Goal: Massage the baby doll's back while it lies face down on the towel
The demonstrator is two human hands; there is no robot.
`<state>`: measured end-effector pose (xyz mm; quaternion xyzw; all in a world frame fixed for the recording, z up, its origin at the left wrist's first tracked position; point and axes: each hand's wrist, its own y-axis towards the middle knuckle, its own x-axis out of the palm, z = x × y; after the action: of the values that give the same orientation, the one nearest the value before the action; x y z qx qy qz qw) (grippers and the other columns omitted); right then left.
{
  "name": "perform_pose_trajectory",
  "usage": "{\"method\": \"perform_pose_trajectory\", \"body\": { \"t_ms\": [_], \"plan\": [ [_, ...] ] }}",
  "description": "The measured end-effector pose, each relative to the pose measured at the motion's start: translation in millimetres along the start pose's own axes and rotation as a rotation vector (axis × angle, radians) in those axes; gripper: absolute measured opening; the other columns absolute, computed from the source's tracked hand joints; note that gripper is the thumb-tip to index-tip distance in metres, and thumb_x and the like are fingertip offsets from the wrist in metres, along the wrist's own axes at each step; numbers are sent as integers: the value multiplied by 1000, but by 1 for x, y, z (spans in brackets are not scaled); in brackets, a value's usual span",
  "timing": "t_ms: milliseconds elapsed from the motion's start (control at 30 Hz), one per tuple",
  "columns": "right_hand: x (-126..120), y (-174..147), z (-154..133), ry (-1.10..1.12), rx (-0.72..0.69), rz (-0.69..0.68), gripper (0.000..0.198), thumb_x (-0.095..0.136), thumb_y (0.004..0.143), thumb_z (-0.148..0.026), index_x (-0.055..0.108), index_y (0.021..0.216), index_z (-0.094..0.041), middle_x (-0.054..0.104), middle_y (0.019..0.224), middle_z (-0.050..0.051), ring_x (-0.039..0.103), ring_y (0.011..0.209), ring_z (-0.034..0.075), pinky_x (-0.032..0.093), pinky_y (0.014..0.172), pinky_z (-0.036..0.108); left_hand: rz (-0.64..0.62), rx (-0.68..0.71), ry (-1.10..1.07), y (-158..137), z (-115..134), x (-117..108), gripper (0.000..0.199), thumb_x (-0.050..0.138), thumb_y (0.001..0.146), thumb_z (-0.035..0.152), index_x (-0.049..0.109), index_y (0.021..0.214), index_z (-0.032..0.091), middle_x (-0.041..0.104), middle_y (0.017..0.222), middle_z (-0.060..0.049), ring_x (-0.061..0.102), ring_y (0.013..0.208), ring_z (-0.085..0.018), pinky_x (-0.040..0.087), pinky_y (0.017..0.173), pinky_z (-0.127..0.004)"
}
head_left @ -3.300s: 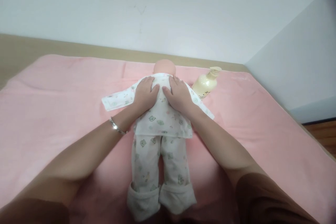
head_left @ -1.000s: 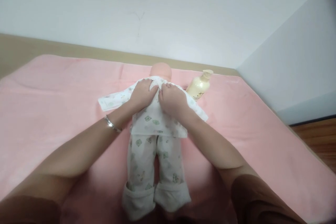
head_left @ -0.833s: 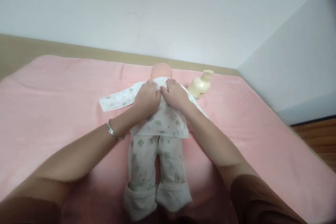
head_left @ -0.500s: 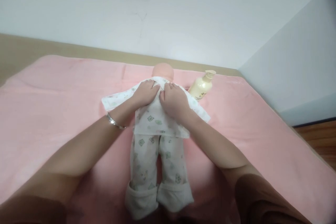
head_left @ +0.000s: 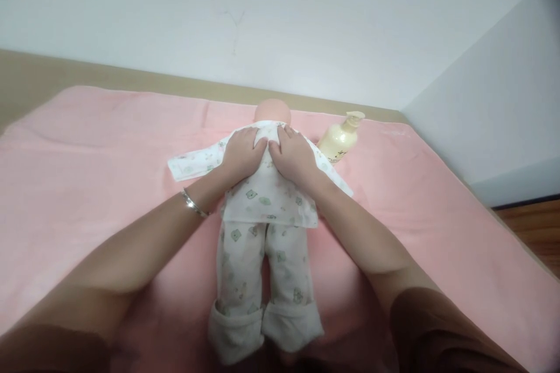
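Observation:
A baby doll (head_left: 272, 109) lies on the pink mat with its bare round head at the far end, no face showing. It wears a white printed top (head_left: 269, 204) and matching trousers (head_left: 284, 262) with rolled-up cuffs. My left hand (head_left: 244, 152) rests flat on the left of the doll's upper back, fingers stretched toward its shoulder. On the other side my right hand (head_left: 295, 154) lies flat too, its thumb near the left thumb. Both are open on the cloth. The sleeves spread out to either side, the right one partly behind my forearm.
A pale yellow pump bottle (head_left: 340, 139) leans at the right of the doll, beside its sleeve. The pink mat (head_left: 109, 186) covers most of the surface. Behind it run a tan edge (head_left: 48, 67) and a white wall (head_left: 306, 29).
My right hand's fingers, curled on the top before, have straightened and flattened. The left hand has settled flat as well. The doll stays in place, and the view has shifted slightly.

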<state>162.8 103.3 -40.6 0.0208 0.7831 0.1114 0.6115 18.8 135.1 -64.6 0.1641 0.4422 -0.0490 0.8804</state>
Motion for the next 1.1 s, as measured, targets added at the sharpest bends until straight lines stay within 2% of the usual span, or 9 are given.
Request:
{"method": "perform_pose_trajectory", "body": {
  "t_ms": [133, 467, 533, 667, 767, 1000, 1100],
  "plan": [
    [3, -2, 1, 12, -9, 26, 59, 32, 105, -31, 46, 152, 2, 48, 159, 25, 48, 148, 35, 35, 126, 47, -6, -6, 0, 0, 1, -1, 46, 34, 99, 36, 65, 123, 11, 68, 134, -16, 59, 129, -31, 44, 119, -48],
    [4, -1, 3, 12, -11, 11, 61, 31, 104, -31, 44, 154, 3, 46, 161, 24, 43, 152, 34, 31, 129, 47, -2, 10, -19, -1, 0, -1, 47, 33, 98, 34, 66, 123, 10, 69, 131, -17, 60, 126, -31, 45, 117, -50],
    [2, -2, 2, -5, -14, 18, 60, 30, 104, -31, 46, 153, 2, 51, 157, 24, 48, 148, 35, 35, 126, 48, -3, 13, -17, -1, 0, -1, 48, 33, 98, 34, 65, 125, 10, 69, 133, -17, 60, 127, -31, 45, 118, -49],
    [-3, -4, 1, -39, 22, 22, 55, 29, 104, -33, 57, 142, -6, 68, 136, 22, 65, 125, 35, 49, 109, 47, -8, 25, -29, -2, 0, -1, 51, 31, 98, 34, 65, 127, 8, 68, 134, -18, 60, 127, -31, 45, 118, -49],
    [-3, -5, 0, -44, 24, 27, 52, 29, 103, -34, 61, 134, -8, 70, 130, 21, 66, 119, 34, 49, 104, 45, -5, 20, -37, -2, 0, -1, 53, 32, 98, 35, 65, 129, 9, 68, 135, -17, 60, 127, -31, 45, 119, -49],
    [-2, -5, 1, -52, 4, 39, 53, 28, 103, -33, 57, 139, -6, 70, 130, 20, 65, 120, 34, 49, 103, 43, -1, 31, -39, -2, -1, 0, 53, 31, 97, 37, 65, 128, 9, 68, 133, -17, 60, 124, -30, 45, 118, -50],
    [-4, -6, 0, -102, 9, 15, 49, 28, 104, -34, 62, 129, -8, 73, 119, 20, 68, 112, 34, 50, 96, 42, 2, 28, -39, -2, -1, 0, 52, 32, 98, 36, 64, 129, 9, 68, 135, -17, 60, 125, -30, 45, 117, -50]
  ]
}}
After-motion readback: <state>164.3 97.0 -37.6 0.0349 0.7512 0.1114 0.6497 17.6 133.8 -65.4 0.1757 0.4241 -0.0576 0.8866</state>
